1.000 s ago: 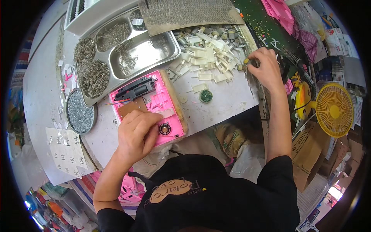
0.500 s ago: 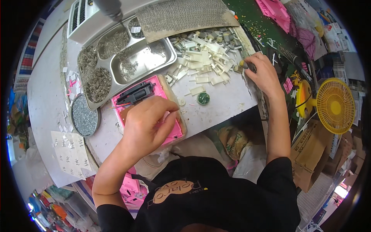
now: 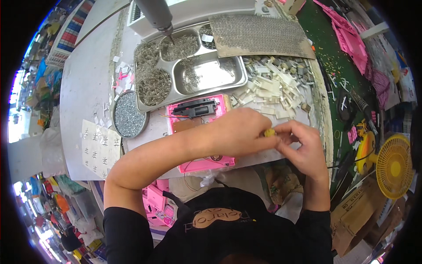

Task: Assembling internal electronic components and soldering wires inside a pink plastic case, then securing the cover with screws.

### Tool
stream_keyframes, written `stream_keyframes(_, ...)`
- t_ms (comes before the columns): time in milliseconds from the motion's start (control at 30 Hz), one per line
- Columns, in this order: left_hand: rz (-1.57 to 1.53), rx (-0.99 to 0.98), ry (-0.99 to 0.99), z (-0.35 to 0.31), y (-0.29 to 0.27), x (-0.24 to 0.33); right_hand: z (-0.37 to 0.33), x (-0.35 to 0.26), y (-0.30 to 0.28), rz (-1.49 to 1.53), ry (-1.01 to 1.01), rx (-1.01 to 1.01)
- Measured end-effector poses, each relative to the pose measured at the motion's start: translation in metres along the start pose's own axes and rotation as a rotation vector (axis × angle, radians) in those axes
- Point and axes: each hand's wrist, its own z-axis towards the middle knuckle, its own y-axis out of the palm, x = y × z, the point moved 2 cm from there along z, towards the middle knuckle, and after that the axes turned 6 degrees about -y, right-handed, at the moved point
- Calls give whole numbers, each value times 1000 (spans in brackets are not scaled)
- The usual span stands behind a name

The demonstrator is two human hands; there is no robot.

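My left hand [image 3: 246,132] reaches across the front of the table and pinches a small part with a yellow end [image 3: 269,132] between thumb and forefinger. Close against those fingertips, my right hand [image 3: 303,147] curls its thumb and fingers together; what lies between them is mostly hidden. Beneath my left forearm sits a pink plastic housing [image 3: 226,163] with a black mechanism [image 3: 198,108] and a brown board inside. Beyond my hands lies a heap of whitish plastic pieces [image 3: 274,90], with small grey, yellow-ended parts among them.
A steel compartment tray [image 3: 244,81] holds many small springs. A round dish of small metal pieces [image 3: 129,115] stands left of the housing. A power screwdriver [image 3: 158,17] hangs above the tray. A textured board [image 3: 263,37] covers the back right; a yellow fan [image 3: 394,167] is at right.
My right hand has brought the small yellow-ended part from the table's right edge toward the middle. My left hand has moved right from over the housing to meet it. The view has shifted.
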Motion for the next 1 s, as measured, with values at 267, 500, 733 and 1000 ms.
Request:
stream_keyframes(267,363,685,-152,66,-92,-84,-11,33,8,602,175,144)
stream_keyframes(500,570,689,-180,96,-79,-88,-22,40,4,606,175,190)
stream_keyframes(733,730,836,122,80,-75,-80,-14,50,3,205,186,131)
stream_keyframes(1000,-103,613,102,-55,-34,0,-8,59,13,13,146,82)
